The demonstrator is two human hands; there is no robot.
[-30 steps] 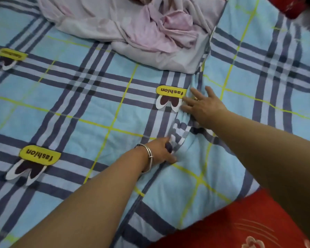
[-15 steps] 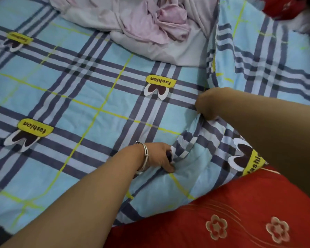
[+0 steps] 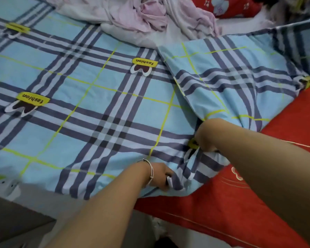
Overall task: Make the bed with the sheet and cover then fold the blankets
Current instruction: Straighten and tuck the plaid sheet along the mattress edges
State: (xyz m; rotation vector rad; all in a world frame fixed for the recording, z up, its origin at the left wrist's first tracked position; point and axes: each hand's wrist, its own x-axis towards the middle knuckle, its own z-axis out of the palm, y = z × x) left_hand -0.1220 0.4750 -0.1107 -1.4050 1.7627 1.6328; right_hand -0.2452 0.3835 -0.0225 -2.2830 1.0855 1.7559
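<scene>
Counts: 1 blue plaid cover [image 3: 100, 111], spread out, right part folded over; 2 hands on it, left hand [image 3: 160, 175] and right hand [image 3: 205, 136], both gripping bunched cloth near the front edge; 1 silver bangle [image 3: 150, 170] on left wrist; 1 red floral sheet [image 3: 231, 208] under the cover; 1 crumpled pink-white blanket [image 3: 150, 18] at the far side; 1 red flowered cushion [image 3: 227, 7] behind it, partly hidden; yellow "fashion" labels [image 3: 145, 62] on cover: 3 clear, 2 more partly hidden, so 5 seen
</scene>
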